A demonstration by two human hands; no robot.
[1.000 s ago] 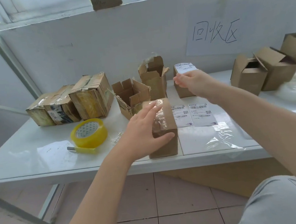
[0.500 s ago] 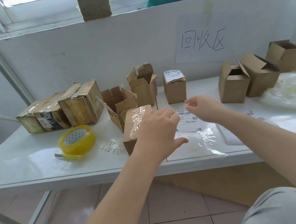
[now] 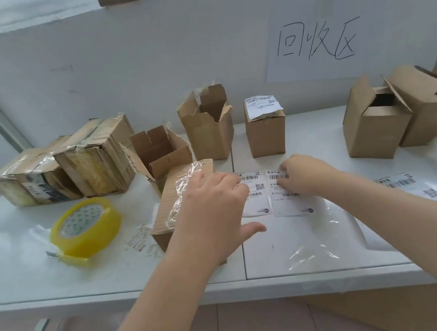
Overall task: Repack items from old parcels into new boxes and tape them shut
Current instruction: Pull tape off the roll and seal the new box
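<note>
One move | right hand onto label | left hand on box

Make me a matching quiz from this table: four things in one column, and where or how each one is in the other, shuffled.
Things:
1 tape roll
2 taped box
3 labelled box
4 paper sign

Place or state:
A on the wall
B under the left hand
C yellow, lying flat
D upright at the back

Pairs: 1-C, 2-B, 3-D, 4-A

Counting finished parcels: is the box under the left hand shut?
Shut: the box shows no raised flap, and clear tape runs across its upper face beneath the left hand.
</note>
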